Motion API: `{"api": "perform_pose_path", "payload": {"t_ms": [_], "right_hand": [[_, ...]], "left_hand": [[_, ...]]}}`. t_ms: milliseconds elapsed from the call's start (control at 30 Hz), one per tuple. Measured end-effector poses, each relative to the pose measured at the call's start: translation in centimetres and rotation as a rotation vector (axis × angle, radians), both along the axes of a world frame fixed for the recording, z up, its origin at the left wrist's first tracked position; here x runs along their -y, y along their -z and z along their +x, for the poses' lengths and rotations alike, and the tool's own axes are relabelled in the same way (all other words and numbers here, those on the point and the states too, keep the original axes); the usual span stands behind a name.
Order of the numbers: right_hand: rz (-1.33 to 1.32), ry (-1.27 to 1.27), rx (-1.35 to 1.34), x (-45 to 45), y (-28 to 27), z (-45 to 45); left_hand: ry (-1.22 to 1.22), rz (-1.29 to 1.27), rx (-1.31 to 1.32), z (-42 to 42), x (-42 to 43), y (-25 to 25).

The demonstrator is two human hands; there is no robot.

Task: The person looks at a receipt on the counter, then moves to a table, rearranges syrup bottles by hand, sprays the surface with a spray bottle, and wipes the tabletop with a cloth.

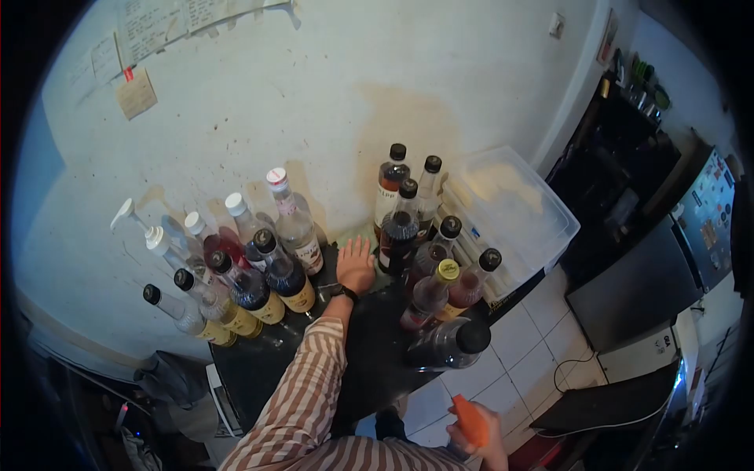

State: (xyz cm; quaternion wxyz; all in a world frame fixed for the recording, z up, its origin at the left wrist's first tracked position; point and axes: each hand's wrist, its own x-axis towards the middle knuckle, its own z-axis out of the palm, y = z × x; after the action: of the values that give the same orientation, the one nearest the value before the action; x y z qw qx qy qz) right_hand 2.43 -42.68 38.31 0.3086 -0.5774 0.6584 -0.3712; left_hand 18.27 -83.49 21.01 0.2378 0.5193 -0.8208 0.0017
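At the wall-side edge of the black tabletop (365,345), the left hand (356,265) is lying flat, fingers spread, on a pale green cloth (367,232). Black- and white-capped glass bottles (289,279) are standing on the tabletop's left part, dark syrup-filled glass bottles (398,235) on its right. Beyond its near edge, the right hand (485,434) is gripping an orange plastic object (469,421), perhaps a spray head.

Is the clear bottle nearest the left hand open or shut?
Shut: the clear bottle has a pale cap on its neck; how tight, I cannot tell.
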Motion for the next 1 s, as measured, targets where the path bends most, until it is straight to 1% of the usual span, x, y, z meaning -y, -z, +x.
{"api": "perform_pose_path", "payload": {"t_ms": [33, 67, 133, 167, 233, 333, 467, 500, 567, 667, 767, 800, 867, 967, 1000], "right_hand": [[-0.036, 0.019, 0.044, -0.2, 0.2, -0.5], [-0.076, 0.039, 0.089, -0.3, 0.4, -0.9], [-0.171, 0.074, 0.071, 0.2, 0.1, -2.0], [-0.217, 0.105, 0.058, 0.3, -0.2, -2.4], [-0.284, 0.194, 0.121, 1.3, -0.4, -3.4], [-0.479, 0.320, 0.067, 4.1, -0.8, -4.8], [-0.631, 0.509, -0.041, 9.2, -1.5, -4.1], [-0.667, 0.513, -0.037, 10.7, -1.1, -4.1], [-0.733, 0.516, -0.023, 13.3, 0.4, -4.2], [-0.708, 0.523, 0.036, 15.6, 2.4, -4.7], [-0.708, 0.471, 0.137, 16.9, 3.1, -5.3], [-0.696, 0.445, 0.193, 17.1, 3.0, -5.3], [-0.650, 0.371, 0.314, 17.0, 3.4, -5.6], [-0.565, 0.316, 0.328, 15.4, 3.0, -6.0], [-0.548, 0.234, 0.338, 14.9, 3.9, -6.7]], "left_hand": [[0.033, -0.007, 0.003, 0.4, -1.0, -0.8], [0.051, 0.000, -0.086, 0.9, -3.2, -0.7], [0.065, 0.027, -0.001, 2.1, -8.5, -2.3], [0.084, 0.039, -0.014, 2.6, -11.2, -3.1], [0.123, 0.093, -0.032, 3.9, -17.0, -3.9], [0.156, 0.164, -0.005, 6.8, -24.0, -4.2], [0.071, 0.283, -0.009, 12.1, -30.1, -6.0], [0.042, 0.319, 0.011, 13.6, -31.1, -5.9], [-0.009, 0.322, 0.033, 16.2, -32.6, -5.7], [-0.103, 0.355, 0.006, 18.4, -33.7, -5.9], [-0.244, 0.379, -0.112, 17.8, -33.6, -5.9], [-0.298, 0.356, -0.177, 16.8, -33.2, -6.9], [-0.147, 0.260, -0.347, 14.6, -31.4, -10.0], [0.145, 0.119, -0.583, 9.9, -27.1, -16.2], [0.263, 0.060, -0.626, 8.3, -26.0, -18.0]]}}
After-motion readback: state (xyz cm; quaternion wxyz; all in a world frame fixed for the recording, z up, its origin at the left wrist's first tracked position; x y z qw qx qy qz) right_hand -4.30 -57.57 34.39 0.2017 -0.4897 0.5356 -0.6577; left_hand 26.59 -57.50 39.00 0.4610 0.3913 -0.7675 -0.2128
